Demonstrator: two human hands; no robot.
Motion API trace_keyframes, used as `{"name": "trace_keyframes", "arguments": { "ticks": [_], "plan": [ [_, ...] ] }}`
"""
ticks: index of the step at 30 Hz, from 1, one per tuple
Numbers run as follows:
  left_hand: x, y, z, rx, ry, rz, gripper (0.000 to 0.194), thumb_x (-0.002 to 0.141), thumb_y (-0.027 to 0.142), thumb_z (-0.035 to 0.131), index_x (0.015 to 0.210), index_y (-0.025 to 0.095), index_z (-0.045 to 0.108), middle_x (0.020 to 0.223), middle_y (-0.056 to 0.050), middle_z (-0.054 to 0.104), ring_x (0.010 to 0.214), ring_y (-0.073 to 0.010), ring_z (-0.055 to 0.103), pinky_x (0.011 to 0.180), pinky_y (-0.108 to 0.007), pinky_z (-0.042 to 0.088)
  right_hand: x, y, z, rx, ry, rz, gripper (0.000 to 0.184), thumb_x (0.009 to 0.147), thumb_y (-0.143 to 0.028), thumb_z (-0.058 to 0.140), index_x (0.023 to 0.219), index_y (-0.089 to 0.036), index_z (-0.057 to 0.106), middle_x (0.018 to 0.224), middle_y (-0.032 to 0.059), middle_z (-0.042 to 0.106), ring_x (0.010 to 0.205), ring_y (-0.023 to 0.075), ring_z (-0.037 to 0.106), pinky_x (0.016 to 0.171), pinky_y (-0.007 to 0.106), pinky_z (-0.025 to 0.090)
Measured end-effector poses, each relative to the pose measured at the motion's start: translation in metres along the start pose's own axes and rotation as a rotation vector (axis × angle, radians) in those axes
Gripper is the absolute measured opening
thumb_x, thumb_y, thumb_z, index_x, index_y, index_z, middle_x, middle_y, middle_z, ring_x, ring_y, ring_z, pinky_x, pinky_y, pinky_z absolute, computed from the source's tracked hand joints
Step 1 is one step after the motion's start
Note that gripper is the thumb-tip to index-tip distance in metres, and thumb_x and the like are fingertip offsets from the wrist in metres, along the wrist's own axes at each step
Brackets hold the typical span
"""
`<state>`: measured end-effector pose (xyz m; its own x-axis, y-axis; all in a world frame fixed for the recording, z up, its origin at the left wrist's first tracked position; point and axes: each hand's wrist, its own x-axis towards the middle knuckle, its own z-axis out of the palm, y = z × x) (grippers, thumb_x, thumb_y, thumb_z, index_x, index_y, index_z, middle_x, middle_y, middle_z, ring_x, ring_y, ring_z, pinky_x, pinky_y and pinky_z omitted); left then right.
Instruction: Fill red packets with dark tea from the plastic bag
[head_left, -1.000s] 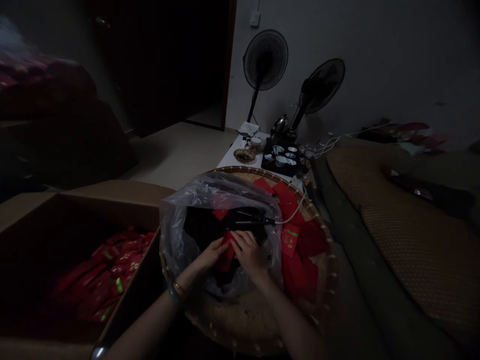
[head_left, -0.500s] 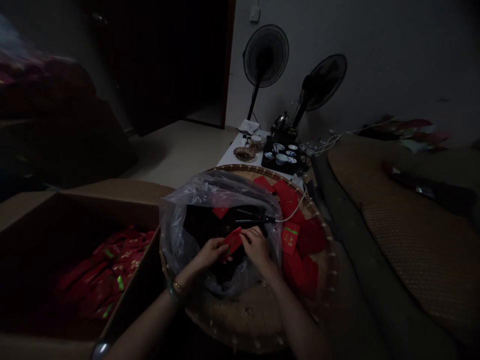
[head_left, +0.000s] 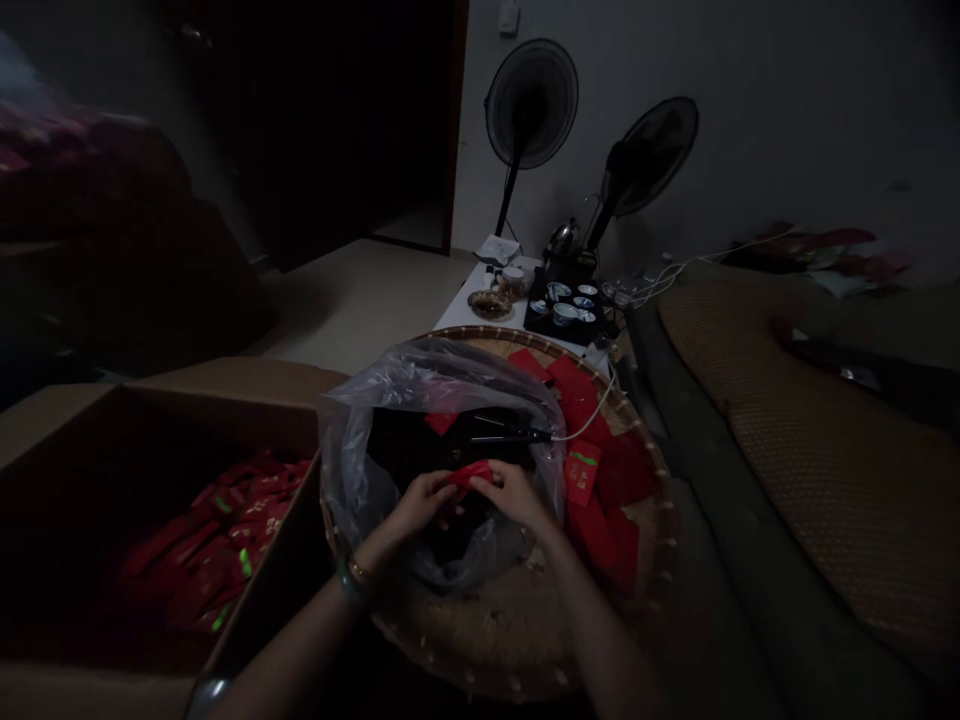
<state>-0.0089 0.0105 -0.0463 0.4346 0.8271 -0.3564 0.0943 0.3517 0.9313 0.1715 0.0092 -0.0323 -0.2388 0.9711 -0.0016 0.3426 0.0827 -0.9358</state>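
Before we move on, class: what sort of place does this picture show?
Probably a room in a home: a tea tray with cups, two standing fans, and a carton of red envelopes.

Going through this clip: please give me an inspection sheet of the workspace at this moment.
surface: round woven bamboo tray with a clear plastic bag open on it
job's things: red packet held between both hands; loose red packets on the tray; more red packets in a cardboard box to the left
clutter: tea set on a white table beyond the tray
grips: left hand and right hand both pinch the packet
cables: white cable runs from a black corded tool over the tray rim
surroundings: two standing fans, woven mat to the right
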Motion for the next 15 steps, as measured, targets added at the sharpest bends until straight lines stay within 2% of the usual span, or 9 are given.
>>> {"name": "trace_keyframes", "arguments": {
  "ticks": [4, 7, 11, 15],
  "plan": [
    [-0.0015, 0.0041, 0.0019, 0.044, -0.039, 0.053, 0.053, 0.07, 0.049, 0.061, 0.106, 0.012, 0.06, 0.083, -0.008, 0.062, 0.07, -0.0171, 0.061, 0.046, -0.02, 0.045, 0.0017, 0.0033, -0.0033, 0.023, 0.026, 0.056, 0.031, 0.078, -0.039, 0.051, 0.083, -0.013, 0.068, 0.078, 0.0068, 0.068, 0.072, 0.0187, 0.061, 0.069, 0.031, 0.046],
    [0.0017, 0.0035, -0.0001, -0.073, 0.004, -0.005, 0.059, 0.07, 0.059, 0.056, 0.103, 0.011, 0.062, 0.087, -0.01, 0.064, 0.073, -0.0181, 0.061, 0.052, -0.024, 0.047, 0.0005, 0.0017, -0.0061, 0.071, 0.025, 0.027, 0.033, 0.079, -0.039, 0.05, 0.087, -0.012, 0.068, 0.083, 0.0071, 0.068, 0.076, 0.0187, 0.061, 0.072, 0.031, 0.046],
    [0.0047, -0.0002, -0.0019, -0.126, -0.023, -0.01, 0.059, 0.066, 0.061, 0.059, 0.093, 0.008, 0.065, 0.075, -0.01, 0.065, 0.066, -0.0165, 0.06, 0.054, -0.024, 0.046, -0.0014, 0.0031, -0.0025, 0.126, -0.147, 0.027, 0.033, 0.074, -0.041, 0.058, 0.086, -0.013, 0.069, 0.081, 0.0053, 0.069, 0.075, 0.0178, 0.061, 0.073, 0.031, 0.046],
    [0.0031, -0.0012, -0.0019, -0.154, -0.063, -0.024, 0.054, 0.067, 0.058, 0.06, 0.085, 0.008, 0.068, 0.074, -0.01, 0.066, 0.067, -0.016, 0.059, 0.058, -0.024, 0.045, -0.0018, 0.0091, 0.0032, 0.19, -0.277, 0.051, 0.04, 0.077, -0.048, 0.051, 0.08, -0.013, 0.069, 0.074, 0.0037, 0.067, 0.07, 0.0168, 0.06, 0.073, 0.031, 0.046]
  ]
}}
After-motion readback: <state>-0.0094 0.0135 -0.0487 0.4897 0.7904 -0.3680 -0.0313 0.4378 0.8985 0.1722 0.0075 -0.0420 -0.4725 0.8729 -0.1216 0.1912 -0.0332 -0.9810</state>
